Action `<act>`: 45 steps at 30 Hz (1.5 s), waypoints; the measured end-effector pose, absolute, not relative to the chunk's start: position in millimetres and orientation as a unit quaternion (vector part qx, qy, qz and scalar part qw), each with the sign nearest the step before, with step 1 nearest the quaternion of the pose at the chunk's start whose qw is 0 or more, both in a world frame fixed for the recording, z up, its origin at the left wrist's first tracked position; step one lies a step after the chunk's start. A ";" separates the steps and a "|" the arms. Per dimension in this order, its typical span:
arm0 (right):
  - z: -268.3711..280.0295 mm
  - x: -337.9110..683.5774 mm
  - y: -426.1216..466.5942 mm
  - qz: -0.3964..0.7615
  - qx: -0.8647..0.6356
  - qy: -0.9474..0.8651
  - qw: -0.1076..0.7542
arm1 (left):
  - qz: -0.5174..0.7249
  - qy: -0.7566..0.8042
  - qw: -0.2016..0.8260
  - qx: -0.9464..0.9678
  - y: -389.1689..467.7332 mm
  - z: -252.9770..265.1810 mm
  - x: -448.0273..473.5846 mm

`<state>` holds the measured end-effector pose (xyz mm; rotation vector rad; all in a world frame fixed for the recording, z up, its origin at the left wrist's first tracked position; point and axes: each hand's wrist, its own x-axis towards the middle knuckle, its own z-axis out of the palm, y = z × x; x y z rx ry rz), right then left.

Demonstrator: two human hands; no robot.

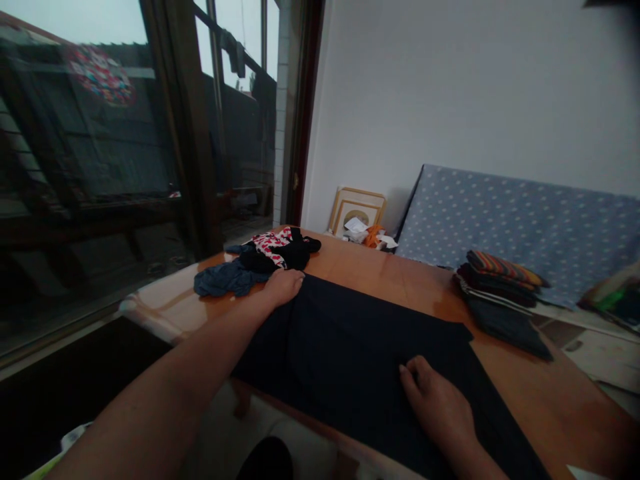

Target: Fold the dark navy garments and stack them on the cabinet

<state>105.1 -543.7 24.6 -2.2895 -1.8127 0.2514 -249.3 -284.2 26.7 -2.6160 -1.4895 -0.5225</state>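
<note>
A dark navy garment (pixel 360 347) lies spread flat over the wooden table (pixel 400 277), its near side reaching the table's front edge. I cannot make out which kind of garment it is. At its far left corner, my left hand (pixel 284 287) has its fingers closed on the cloth edge, with the arm stretched out. My right hand (pixel 440 403) is over the right part of the same garment, fingers curled in loosely. The cloth around it lies smooth, and nothing shows in that hand. Just beyond my left hand lies a crumpled blue-grey cloth (pixel 225 279).
Black clothing with a red-and-white patterned piece (pixel 273 250) is heaped at the far left. A folded clothes stack (pixel 500 287) stands at the right. Behind are picture frames (pixel 357 207) and a dotted blue cloth (pixel 500 213) against the wall. Glass windows (pixel 90 133) line the left.
</note>
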 end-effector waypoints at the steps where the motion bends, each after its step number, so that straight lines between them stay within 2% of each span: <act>1: 24.3 105.3 -543.9 0.080 -0.776 -0.617 0.106 | -0.170 -0.465 0.042 -0.868 -290.7 29.1 -249.2; 4: 23.2 105.8 -543.7 0.073 -0.776 -0.619 0.103 | -0.136 -0.441 0.036 -0.886 -308.7 32.5 -253.6; 7: 22.0 106.4 -543.0 0.073 -0.776 -0.618 0.099 | -0.112 -0.484 0.025 -0.867 -323.8 35.1 -259.2; 13: 20.1 107.0 -543.4 0.050 -0.774 -0.624 0.097 | -0.181 -0.483 0.028 -0.856 -372.0 42.0 -245.8; 17: 20.3 106.8 -544.9 0.033 -0.770 -0.629 0.096 | -0.160 -0.436 -0.007 -0.885 -410.4 36.0 -242.1; 22: 20.0 107.6 -547.7 0.030 -0.759 -0.644 0.093 | -0.146 -0.468 -0.024 -0.871 -427.1 33.8 -260.8; 28: 28.2 114.5 -555.1 0.055 -0.727 -0.676 0.106 | -0.157 -0.471 0.002 -0.868 -441.2 51.0 -258.1; 35: 37.2 110.8 -596.5 -0.020 -0.726 -0.671 0.150 | -0.162 -0.440 -0.041 -0.882 -487.6 36.9 -231.1; 41: 24.4 119.8 -635.3 -0.054 -0.749 -0.652 0.107 | -0.141 -0.472 -0.041 -0.869 -496.5 18.5 -240.9; 45: 23.8 131.7 -647.7 -0.043 -0.769 -0.628 0.115 | -0.167 -0.471 -0.031 -0.866 -499.2 21.2 -245.6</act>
